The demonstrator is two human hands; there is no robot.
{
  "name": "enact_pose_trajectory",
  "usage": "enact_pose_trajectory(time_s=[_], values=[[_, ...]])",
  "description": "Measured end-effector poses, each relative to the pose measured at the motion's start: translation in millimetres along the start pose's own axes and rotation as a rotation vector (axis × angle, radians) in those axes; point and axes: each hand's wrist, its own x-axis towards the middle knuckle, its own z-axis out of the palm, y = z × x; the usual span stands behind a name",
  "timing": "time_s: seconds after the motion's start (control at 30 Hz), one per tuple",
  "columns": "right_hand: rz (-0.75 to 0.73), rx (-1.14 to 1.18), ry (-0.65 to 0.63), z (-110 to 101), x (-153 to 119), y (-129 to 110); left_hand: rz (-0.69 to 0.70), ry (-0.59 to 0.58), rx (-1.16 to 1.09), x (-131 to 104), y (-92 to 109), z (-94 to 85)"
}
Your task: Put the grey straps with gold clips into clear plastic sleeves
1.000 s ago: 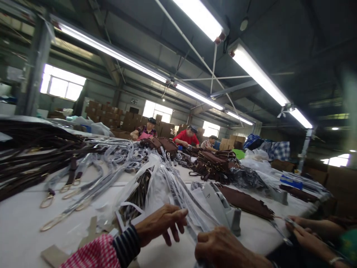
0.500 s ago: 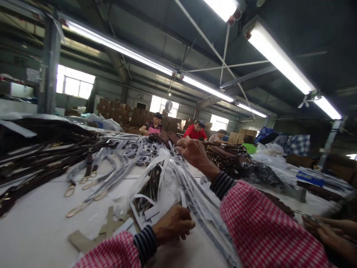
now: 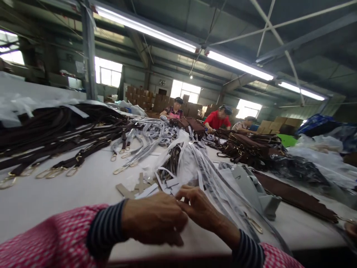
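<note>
My left hand (image 3: 156,217) and my right hand (image 3: 199,206) come together over the front of the white table (image 3: 92,190). The left fingers curl downward and are partly blurred. My right thumb and fingers bend in against the left hand, and whatever lies between them is hidden. Just beyond are loose grey-brown and white strips (image 3: 141,185) and a clear plastic bag (image 3: 185,163) stuffed with thin strips (image 3: 171,162). Long plastic-wrapped straps (image 3: 220,193) run beside my right hand, with a gold-coloured metal clasp (image 3: 255,225) near their front end.
Dark brown straps with metal clips (image 3: 80,149) pile up on the left. At right stand a grey plastic device (image 3: 251,190), a brown leather-like piece (image 3: 295,197) and brown bags (image 3: 248,143). Co-workers sit across the table, one in red (image 3: 217,120). Another person's hand (image 3: 350,227) shows at the right edge.
My right hand has drawn back from the far straps to meet my left hand. The view has turned right to left across the scene, bringing the grey device into sight.
</note>
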Motion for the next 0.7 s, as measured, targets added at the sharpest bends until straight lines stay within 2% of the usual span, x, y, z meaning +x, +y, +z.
enact_pose_trajectory(time_s=[0.03, 0.1, 0.13, 0.2, 0.33, 0.43, 0.5, 0.6, 0.7], values=[[-0.001, 0.009, -0.002, 6.0, 1.4, -3.1, -0.162, 0.112, -0.013, -21.3, -12.4, -6.8], [0.002, 0.008, 0.0, 16.8, 6.3, -7.2, -0.408, 0.258, -0.001, -58.7, -37.3, -11.5], [0.0, -0.005, 0.0, 21.4, 9.3, -8.4, -0.486, 0.295, 0.009, -73.1, -47.5, -9.5], [-0.012, -0.044, -0.004, 28.1, 14.9, -9.8, -0.563, 0.288, 0.023, -90.4, -60.3, 1.3], [0.02, -0.096, -0.004, 28.7, 15.6, -7.3, -0.587, 0.2, 0.095, -88.3, -63.2, 30.7], [0.08, -0.173, 0.028, 16.0, 5.2, 5.6, -0.581, 0.252, 0.099, -80.8, -70.5, 46.1], [0.163, -0.29, 0.081, 1.9, -3.5, 22.2, -0.558, 0.28, 0.068, -80.8, -84.8, 54.9], [0.392, -0.444, 0.22, -20.6, -15.0, 55.4, -0.52, 0.312, 0.043, -87.1, -112.4, 68.9], [0.549, -0.447, 0.282, -33.6, -21.4, 86.9, -0.492, 0.442, 0.077, -93.9, -127.0, 76.6]])
